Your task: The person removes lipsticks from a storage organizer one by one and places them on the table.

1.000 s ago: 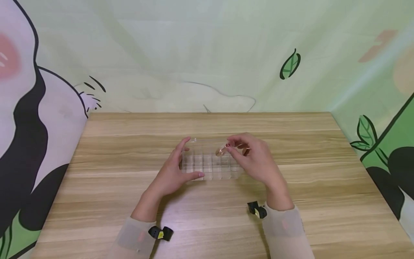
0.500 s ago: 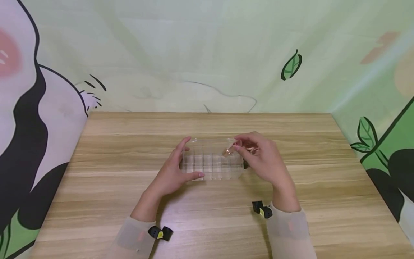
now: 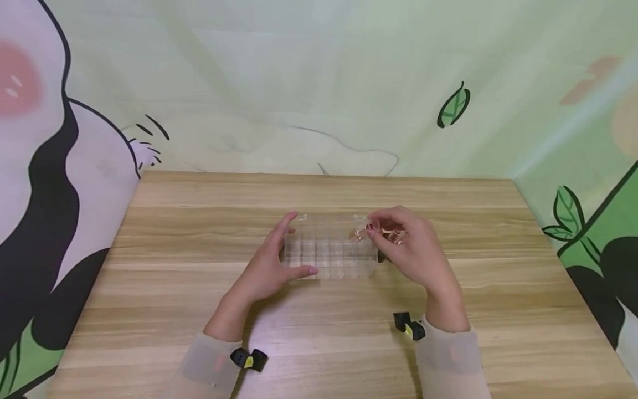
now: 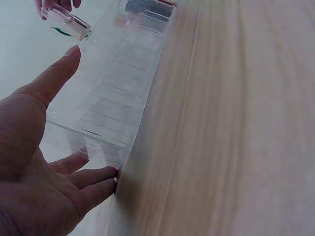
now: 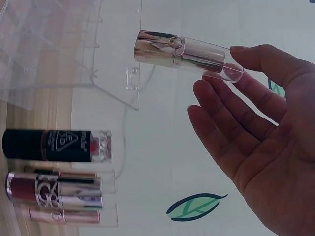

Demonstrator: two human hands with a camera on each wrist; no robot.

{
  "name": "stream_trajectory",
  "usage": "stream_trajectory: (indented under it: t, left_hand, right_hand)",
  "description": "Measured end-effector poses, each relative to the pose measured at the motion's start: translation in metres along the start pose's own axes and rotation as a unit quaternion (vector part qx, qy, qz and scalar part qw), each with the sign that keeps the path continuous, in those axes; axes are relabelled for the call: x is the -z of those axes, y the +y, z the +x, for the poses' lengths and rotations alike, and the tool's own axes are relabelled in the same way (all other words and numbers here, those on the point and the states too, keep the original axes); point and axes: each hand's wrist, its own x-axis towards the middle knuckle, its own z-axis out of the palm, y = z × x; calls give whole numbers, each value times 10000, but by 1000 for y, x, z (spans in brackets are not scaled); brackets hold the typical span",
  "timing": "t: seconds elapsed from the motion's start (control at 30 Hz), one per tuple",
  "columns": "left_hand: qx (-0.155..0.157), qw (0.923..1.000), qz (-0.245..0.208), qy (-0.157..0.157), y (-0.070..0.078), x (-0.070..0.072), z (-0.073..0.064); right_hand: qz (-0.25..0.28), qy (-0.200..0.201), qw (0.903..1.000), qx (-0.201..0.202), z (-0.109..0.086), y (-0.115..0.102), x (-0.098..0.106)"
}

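Note:
A clear plastic organizer (image 3: 331, 256) with rows of compartments sits on the table. My left hand (image 3: 266, 263) grips its left end, thumb along the front and fingers round the side and back. In the right wrist view, my right hand (image 5: 266, 103) pinches a lipstick (image 5: 182, 51) by its clear-capped end, the shiny gold base pointing away from the fingertips. In the head view this lipstick overlaps the organizer's right back part. Beside the organizer's right end stand a black lipstick (image 5: 49, 146), a dark red and silver one (image 5: 54, 191) and a pinkish gold one (image 5: 64, 216), partly hidden behind my right hand.
The wood-grain table (image 3: 319, 343) extends around both arms. A pale green cloth (image 3: 299, 83) with drawn leaves and black-and-white figures hangs behind it and at the sides. A small black device (image 3: 249, 360) is strapped on each sleeve.
My right hand has moved to the right with the lipstick, from over the organizer toward its right end. The left hand keeps its hold on the organizer. The head view has shifted slightly.

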Motion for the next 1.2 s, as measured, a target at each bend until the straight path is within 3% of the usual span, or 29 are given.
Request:
stream_trajectory:
  t: [0.7,1.2]
  left_hand:
    - [283,9995,111,-108,-1,-5,0]
    - [38,10000,82,11,-1,-3,1]
  right_hand:
    - [-244,34,9997,53,-20,20,18]
    - [-201,409,9987,212,-20,18,33]
